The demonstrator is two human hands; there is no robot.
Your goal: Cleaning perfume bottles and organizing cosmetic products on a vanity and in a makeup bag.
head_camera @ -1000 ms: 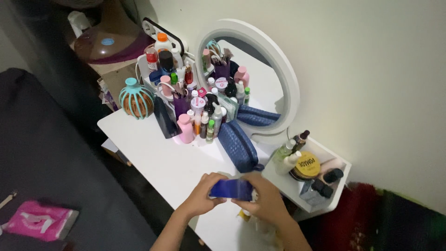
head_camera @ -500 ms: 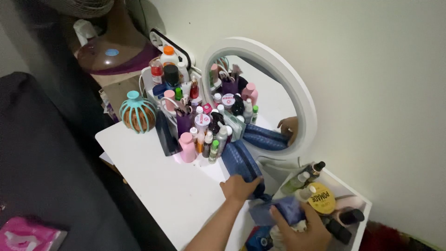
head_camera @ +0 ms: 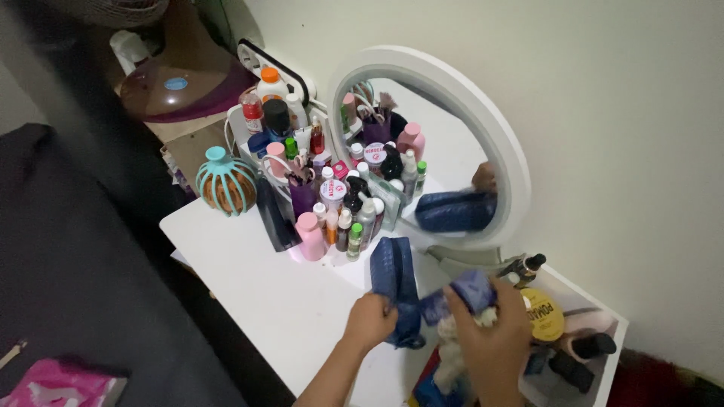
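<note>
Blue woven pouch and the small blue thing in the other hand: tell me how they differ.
The blue woven pouch is long with a quilted weave; the small blue item is short and looks smooth. The pouch rests on the white table, gripped at its near end by the left hand; the small item is lifted off the table in the right hand. The pouch shows in the round mirror; the small item does not. Both are dark blue.

My left hand [head_camera: 369,320] is gripping the pouch [head_camera: 396,286] lying just ahead; my right hand [head_camera: 494,335] is holding what may be a small packet [head_camera: 473,290] beside it. Bottles [head_camera: 332,218] are crowding farther ahead-left, the mirror [head_camera: 483,128] standing behind.
</note>
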